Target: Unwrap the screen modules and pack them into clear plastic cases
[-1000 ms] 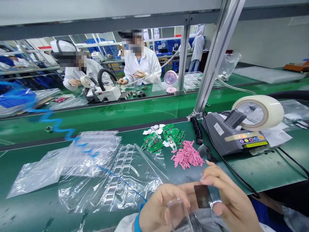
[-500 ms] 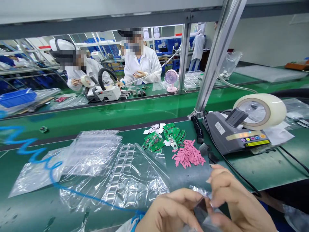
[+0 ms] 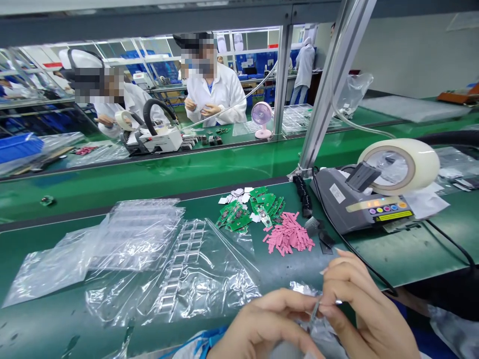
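At the bottom of the head view, my left hand [image 3: 267, 324] and my right hand [image 3: 368, 311] come together, both closed. Thumbs and fingertips pinch a small thin flat piece [image 3: 314, 315] between them, seen nearly edge-on; its exact kind cannot be made out. Crumpled clear plastic [image 3: 301, 287] shows just behind and beneath the hands. Beyond my right fingertips lie small dark flat pieces [image 3: 326, 241]. A pile of pink strips [image 3: 288, 234] is farther forward, with green circuit boards [image 3: 235, 217] and white squares [image 3: 237, 195] behind it.
A grey tape dispenser [image 3: 340, 204] with a large tape roll [image 3: 422, 167] stands right, its cable crossing the bench. Clear plastic trays [image 3: 138, 234] and a film-wrapped tray [image 3: 183, 264] lie left. A metal post [image 3: 318, 114] rises ahead. Two people in white coats work opposite, near a pink fan [image 3: 262, 117].
The small piece has turned from showing a dark face to nearly edge-on. My right fingers have shifted slightly around it. The whole view has moved a little.
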### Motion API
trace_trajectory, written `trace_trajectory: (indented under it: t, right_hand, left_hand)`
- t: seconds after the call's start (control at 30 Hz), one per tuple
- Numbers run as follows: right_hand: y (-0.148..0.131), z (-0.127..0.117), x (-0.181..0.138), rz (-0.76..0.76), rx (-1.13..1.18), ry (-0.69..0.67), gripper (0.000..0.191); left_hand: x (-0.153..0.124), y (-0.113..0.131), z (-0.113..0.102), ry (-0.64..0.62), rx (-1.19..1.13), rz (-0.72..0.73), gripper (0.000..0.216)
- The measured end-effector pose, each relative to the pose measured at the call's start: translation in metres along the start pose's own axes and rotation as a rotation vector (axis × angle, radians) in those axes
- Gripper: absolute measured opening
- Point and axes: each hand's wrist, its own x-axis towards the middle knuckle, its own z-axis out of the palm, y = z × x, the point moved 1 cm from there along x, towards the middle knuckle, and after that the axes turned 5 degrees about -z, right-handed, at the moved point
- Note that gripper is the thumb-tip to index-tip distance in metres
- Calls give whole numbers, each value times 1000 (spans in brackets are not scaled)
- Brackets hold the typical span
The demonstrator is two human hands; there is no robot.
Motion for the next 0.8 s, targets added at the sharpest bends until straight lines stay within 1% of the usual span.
trace_trajectory:
  t: [0.07, 0.2, 0.3, 0.4, 0.57, 0.7, 0.8]
  right_hand:
    - [0, 1, 0, 4, 6, 9, 26]
    - [1, 4, -3, 16, -24, -2, 28]
    - [2, 5, -6, 4, -40, 18, 28]
    - [5, 5, -12, -9, -65, 11, 23]
    - [11, 8, -29, -35, -96, -56, 13]
    - [9, 11, -31, -40, -101, -24, 11]
    - [4, 11, -25, -9, -108, 29, 16]
  left_hand:
    - [0, -2, -1, 12, 17, -14, 28]
    - [0, -5, -5, -20, 44, -12, 29]
    - [2, -8, -7, -15, 54, -9, 29]
    - [3, -10, -6, -5, 33, 6, 30]
    - [3, -11, -3, 35, 21, 11, 29]
    - [3, -11, -2, 53, 42, -13, 26]
    - [3, -9, -2, 44, 51, -26, 27]
